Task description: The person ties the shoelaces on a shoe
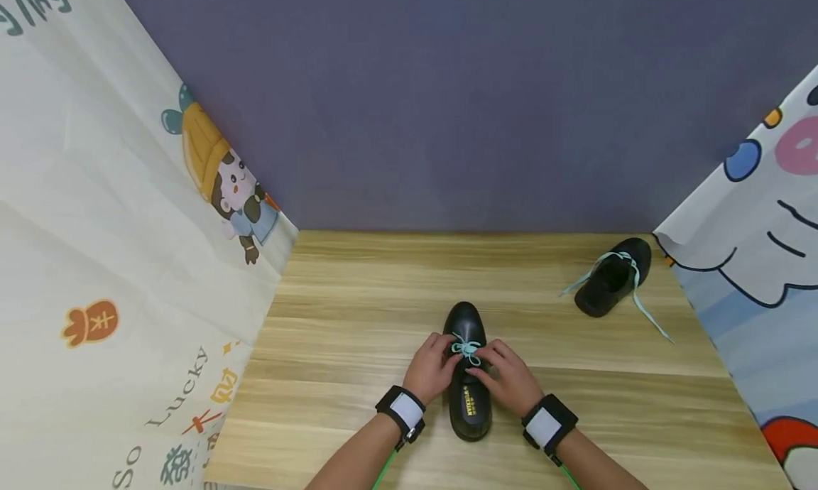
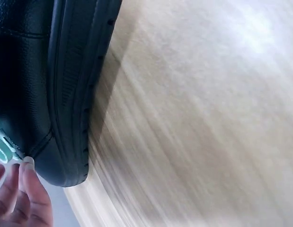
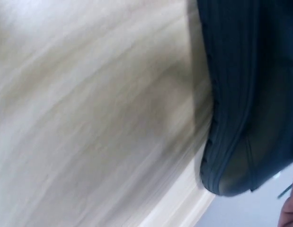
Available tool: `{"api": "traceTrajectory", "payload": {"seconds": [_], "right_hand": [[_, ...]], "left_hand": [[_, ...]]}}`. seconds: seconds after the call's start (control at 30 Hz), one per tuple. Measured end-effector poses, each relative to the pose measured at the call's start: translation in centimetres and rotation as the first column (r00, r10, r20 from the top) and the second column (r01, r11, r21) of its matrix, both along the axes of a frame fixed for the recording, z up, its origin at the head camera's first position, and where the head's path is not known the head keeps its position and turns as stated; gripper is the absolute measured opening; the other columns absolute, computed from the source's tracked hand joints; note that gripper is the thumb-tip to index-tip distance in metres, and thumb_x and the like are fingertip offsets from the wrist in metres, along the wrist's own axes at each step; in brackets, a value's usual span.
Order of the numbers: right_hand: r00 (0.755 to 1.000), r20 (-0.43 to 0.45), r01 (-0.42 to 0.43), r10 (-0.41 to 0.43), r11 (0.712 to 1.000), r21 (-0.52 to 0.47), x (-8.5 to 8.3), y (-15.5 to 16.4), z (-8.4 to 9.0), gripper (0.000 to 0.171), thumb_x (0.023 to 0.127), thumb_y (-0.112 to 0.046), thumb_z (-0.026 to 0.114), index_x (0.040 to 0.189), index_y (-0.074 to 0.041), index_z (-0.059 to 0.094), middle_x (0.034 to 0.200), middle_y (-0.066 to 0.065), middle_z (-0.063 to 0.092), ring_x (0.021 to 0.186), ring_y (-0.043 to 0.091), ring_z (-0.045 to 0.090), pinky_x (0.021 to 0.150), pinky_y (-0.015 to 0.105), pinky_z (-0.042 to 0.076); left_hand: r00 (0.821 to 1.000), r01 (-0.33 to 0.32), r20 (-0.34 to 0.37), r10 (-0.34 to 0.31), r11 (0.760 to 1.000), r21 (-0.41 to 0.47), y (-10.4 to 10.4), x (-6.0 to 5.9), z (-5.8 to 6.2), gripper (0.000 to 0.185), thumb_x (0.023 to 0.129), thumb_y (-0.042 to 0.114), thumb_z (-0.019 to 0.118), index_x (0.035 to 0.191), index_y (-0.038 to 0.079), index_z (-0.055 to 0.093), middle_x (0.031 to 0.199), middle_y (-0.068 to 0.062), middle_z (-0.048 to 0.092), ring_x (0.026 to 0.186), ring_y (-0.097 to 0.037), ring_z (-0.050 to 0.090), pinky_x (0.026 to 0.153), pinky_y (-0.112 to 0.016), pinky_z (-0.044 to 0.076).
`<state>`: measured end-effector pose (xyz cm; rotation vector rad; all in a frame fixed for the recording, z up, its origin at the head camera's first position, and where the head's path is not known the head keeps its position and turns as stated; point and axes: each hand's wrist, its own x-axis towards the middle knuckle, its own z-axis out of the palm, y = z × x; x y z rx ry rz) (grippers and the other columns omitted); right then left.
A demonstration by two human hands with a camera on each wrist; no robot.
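A black leather shoe (image 1: 465, 321) stands on the wooden table, toe pointing away, with its light-blue shoelace (image 1: 465, 349) tied in a bow. From the left, my left hand (image 1: 429, 371) curls its fingers and thumb at the bow's left side, holding the lace. My right hand (image 1: 511, 378) does likewise at the bow's right side. In the left wrist view, fingertips of the left hand (image 2: 25, 196) are at the shoe's upper beside the lace (image 2: 3, 147). The right wrist view shows the shoe's side (image 3: 231, 104) and only a sliver of the right hand (image 3: 290, 208); its fingertips are out of frame.
Another black shoe (image 1: 597, 295) lies at the table's back right, its light-blue laces (image 1: 648, 318) loose and trailing. Printed white cloths (image 1: 128, 213) hang at both sides. A dark blue-grey surface (image 1: 447, 106) lies beyond the wooden table (image 1: 358, 284).
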<state>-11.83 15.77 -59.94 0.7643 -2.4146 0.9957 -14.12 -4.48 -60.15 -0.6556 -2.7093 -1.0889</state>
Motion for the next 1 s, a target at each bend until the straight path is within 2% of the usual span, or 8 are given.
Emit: {"api": "traceTrajectory", "payload": {"seconds": [0.1,0.27,0.4,0.5,0.6,0.73,0.83,1.0], "right_hand": [[1.0,0.019,0.021,-0.022,1.0,0.02,0.2,-0.4,-0.1,0.033,0.073,-0.003,0.088,0.099,-0.008,0.069,0.095,0.001,0.058,0.081,0.011,0.058,0.069,0.022,0.049],[0.999,0.008,0.042,-0.042,0.999,0.007,0.0,-0.6,0.1,0.026,0.074,0.005,0.085,0.093,-0.007,0.071,0.092,0.001,0.059,0.081,0.012,0.061,0.07,0.024,0.051],[0.999,-0.02,0.028,-0.028,1.0,-0.006,-0.3,-0.2,0.1,0.026,0.073,0.01,0.082,0.09,-0.007,0.073,0.089,0.0,0.061,0.08,0.012,0.062,0.072,0.023,0.051],[0.999,-0.047,0.021,-0.022,1.0,-0.014,-0.6,0.2,0.1,0.028,0.07,0.013,0.082,0.088,-0.006,0.073,0.088,0.0,0.061,0.08,0.012,0.062,0.072,0.023,0.05],[0.998,-0.069,0.014,-0.014,1.0,-0.004,-0.8,0.7,-0.1,0.029,0.069,0.014,0.082,0.086,-0.006,0.072,0.088,0.0,0.06,0.079,0.013,0.062,0.072,0.023,0.05],[0.996,-0.093,0.017,-0.012,0.999,0.051,-0.8,1.1,-0.3,0.026,0.07,0.013,0.082,0.084,-0.006,0.07,0.087,0.001,0.059,0.078,0.013,0.061,0.069,0.026,0.051],[0.993,-0.12,0.031,-0.018,0.994,0.108,-0.7,1.3,-0.5,0.024,0.071,0.012,0.08,0.083,-0.005,0.07,0.085,0.002,0.057,0.076,0.014,0.059,0.067,0.028,0.05],[0.988,-0.153,0.026,-0.003,0.988,0.151,-0.6,1.6,-0.9,0.021,0.071,0.012,0.078,0.084,-0.003,0.069,0.084,0.003,0.055,0.074,0.016,0.057,0.066,0.03,0.05]], "left_hand": [[0.999,0.038,-0.01,-0.038,0.999,-0.01,0.2,-0.1,-0.1,0.013,0.095,0.015,0.071,0.107,0.01,0.07,0.098,0.0,0.062,0.081,-0.008,0.059,0.072,-0.02,0.05],[0.993,0.049,-0.103,-0.05,0.999,-0.012,0.3,-0.1,-0.2,0.004,0.091,0.007,0.073,0.095,0.009,0.072,0.09,0.0,0.061,0.08,-0.012,0.062,0.072,-0.022,0.052],[0.98,0.036,-0.189,-0.057,0.993,-0.109,0.0,0.0,-0.2,0.004,0.093,0.006,0.07,0.095,0.009,0.069,0.088,-0.002,0.059,0.078,-0.015,0.063,0.07,-0.025,0.053],[0.969,0.008,-0.238,-0.064,0.973,-0.23,-0.3,0.1,-0.2,0.006,0.092,0.005,0.069,0.095,0.01,0.067,0.084,-0.002,0.058,0.073,-0.016,0.061,0.065,-0.027,0.051],[0.96,-0.013,-0.269,-0.077,0.949,-0.316,-0.5,0.2,-0.3,0.013,0.083,0.003,0.073,0.092,0.01,0.066,0.079,-0.002,0.056,0.069,-0.015,0.057,0.06,-0.026,0.047],[0.946,-0.014,-0.305,-0.107,0.93,-0.368,-1.0,0.4,-0.9,0.021,0.072,0.003,0.079,0.088,0.009,0.068,0.077,-0.001,0.053,0.068,-0.014,0.052,0.059,-0.024,0.044],[0.925,-0.034,-0.36,-0.124,0.915,-0.403,-1.4,0.5,-1.5,0.027,0.065,0.004,0.082,0.088,0.007,0.068,0.076,-0.001,0.051,0.068,-0.015,0.051,0.061,-0.024,0.044],[0.896,-0.082,-0.427,-0.123,0.898,-0.431,-1.8,0.4,-2.2,0.023,0.067,0.004,0.081,0.087,0.006,0.069,0.076,-0.002,0.054,0.069,-0.017,0.053,0.063,-0.025,0.047]]}}
